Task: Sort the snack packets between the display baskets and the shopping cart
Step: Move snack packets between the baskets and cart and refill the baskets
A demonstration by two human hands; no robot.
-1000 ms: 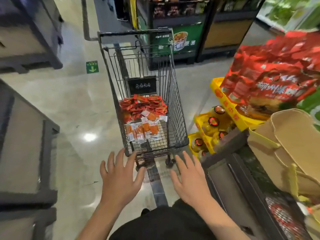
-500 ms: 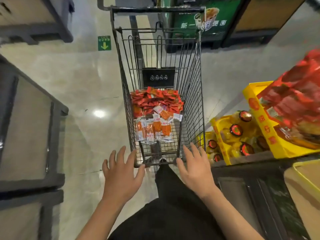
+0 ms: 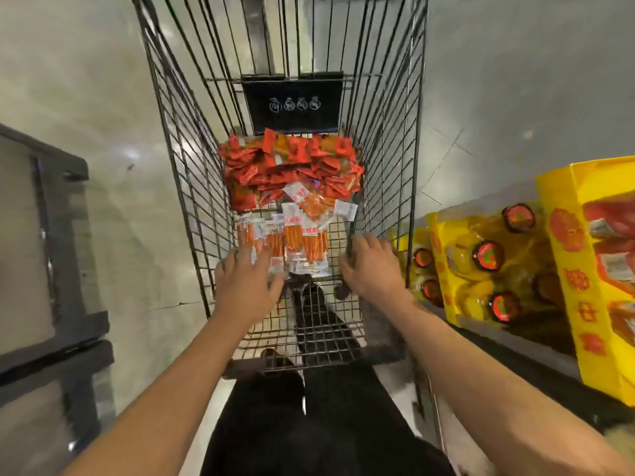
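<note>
A black wire shopping cart [image 3: 178,173] fills the middle of the view, seen from above. At its far end lies a heap of small red snack packets [image 3: 292,166]. Nearer to me lie several clear packets with orange sticks [image 3: 299,238]. My left hand [image 3: 245,283] reaches into the cart with spread fingers over the near clear packets, holding nothing. My right hand [image 3: 372,269] is inside the cart by its right wall, fingers loosely bent and empty.
Yellow display boxes [image 3: 563,262] with dark-lidded jars [image 3: 488,257] stand to the right of the cart. A dark shelf frame [image 3: 65,255] stands on the left. Glossy grey floor [image 3: 86,80] lies around the cart.
I have come closer and lean over the cart. Both hands moved forward from outside its near end to inside the basket, above the clear packets.
</note>
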